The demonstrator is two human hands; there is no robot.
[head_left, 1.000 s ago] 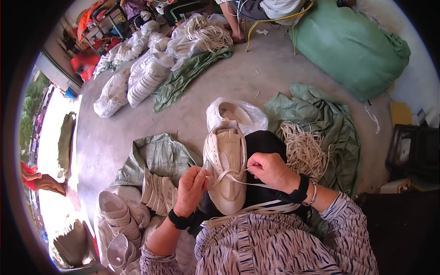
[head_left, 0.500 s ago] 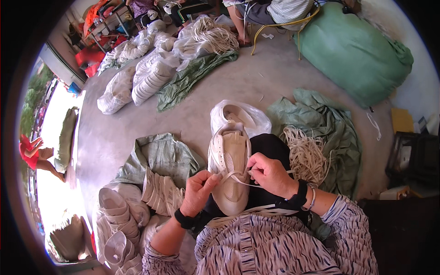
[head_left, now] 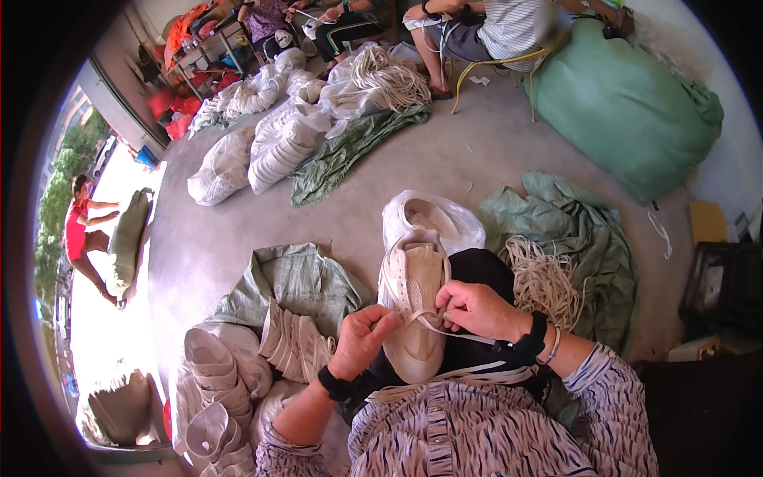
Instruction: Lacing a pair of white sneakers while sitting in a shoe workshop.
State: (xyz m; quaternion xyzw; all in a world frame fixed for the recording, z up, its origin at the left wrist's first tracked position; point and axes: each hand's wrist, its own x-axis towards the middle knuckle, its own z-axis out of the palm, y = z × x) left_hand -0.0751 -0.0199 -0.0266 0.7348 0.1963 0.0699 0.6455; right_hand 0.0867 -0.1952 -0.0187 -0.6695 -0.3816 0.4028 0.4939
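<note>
Two bare hands meet over a cream-white lace-up sports shoe [head_left: 413,306] that lies sole-down on the person's dark-clothed lap, toe toward the body. The left hand [head_left: 364,338] is curled shut at the shoe's left side, its fingertips pinching one end of the flat white shoelace [head_left: 445,328]. The right hand [head_left: 475,308] is closed on the lace at the eyelets, and a strand runs from it toward the wrist. How the lace passes under the fingers is hidden, and the shoe's heel end is partly covered by a clear plastic bag [head_left: 445,219] lying just beyond it.

Left of the knees, a stack of cream-white shoes [head_left: 294,350] rests on a crumpled pale green woven sack [head_left: 298,278]; more stacked shoes [head_left: 214,378] run to the lower edge and are cut off there. Right of the lap, a loose bundle of off-white laces [head_left: 544,278] sits on another green cloth [head_left: 580,219]. Farther off, clear bags packed with white shoes [head_left: 274,147] line the concrete floor [head_left: 445,159], and a large stuffed green sack [head_left: 628,111] bulges at the upper right. Seated people at the top edge are only partly in view.
</note>
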